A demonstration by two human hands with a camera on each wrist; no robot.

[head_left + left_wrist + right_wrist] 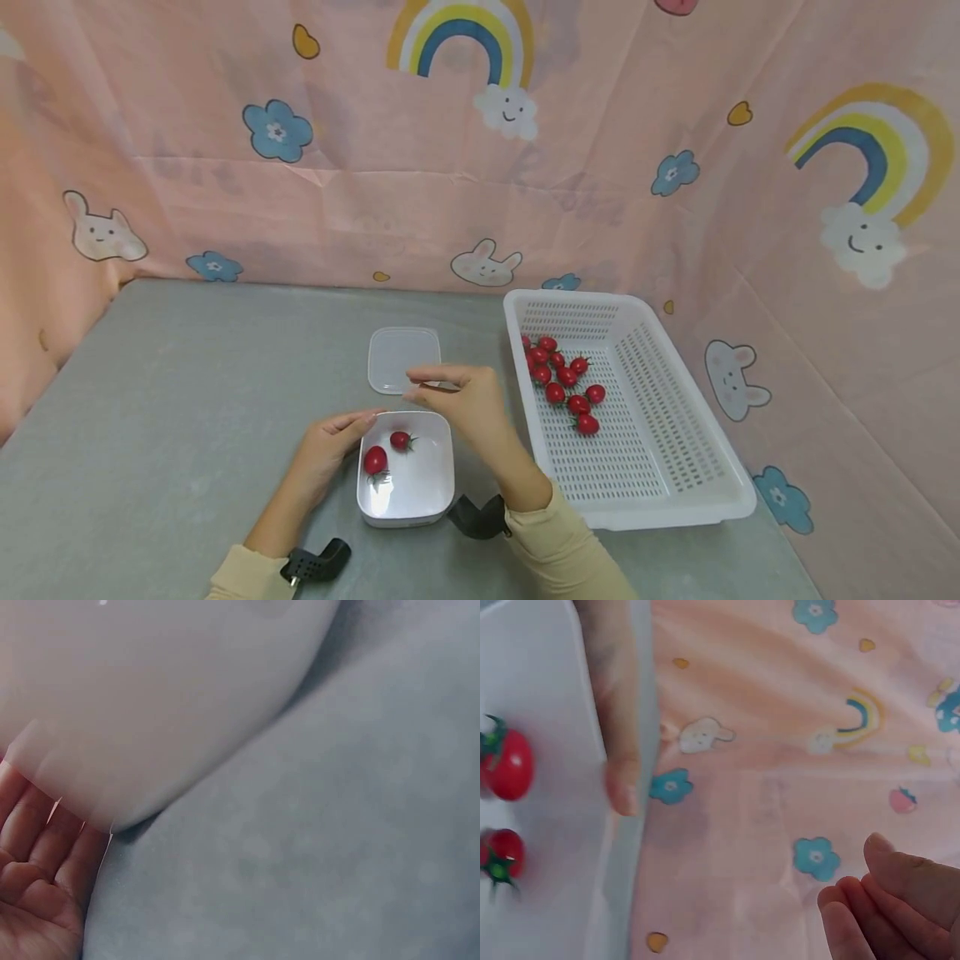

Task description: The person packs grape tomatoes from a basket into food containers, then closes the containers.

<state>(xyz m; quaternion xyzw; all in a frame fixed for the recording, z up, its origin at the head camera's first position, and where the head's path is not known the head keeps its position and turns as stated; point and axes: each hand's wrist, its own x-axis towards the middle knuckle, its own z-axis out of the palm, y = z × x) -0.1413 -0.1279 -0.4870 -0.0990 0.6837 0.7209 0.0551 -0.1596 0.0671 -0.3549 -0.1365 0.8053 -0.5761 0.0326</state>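
Observation:
My left hand [335,443] holds a white square container [417,486] at its back left corner, fingers along the outer wall. In the left wrist view, its fingers [49,832] meet the container's side. Inside the container are two cherry tomatoes with green stems, one tomato [375,460] by the left wall, the other tomato [400,441] farther back. Over the back right edge hovers my right hand [472,408], its fingers loosely bent. Nothing shows between thumb and fingertips in the right wrist view.
A clear flat lid [393,357] lies behind the container, partly overlapped by my right hand. At the right stands a white slotted basket [637,458] with several cherry tomatoes [566,377] toward its left side. Patterned pink cloth [345,208] hangs behind the grey table [187,400].

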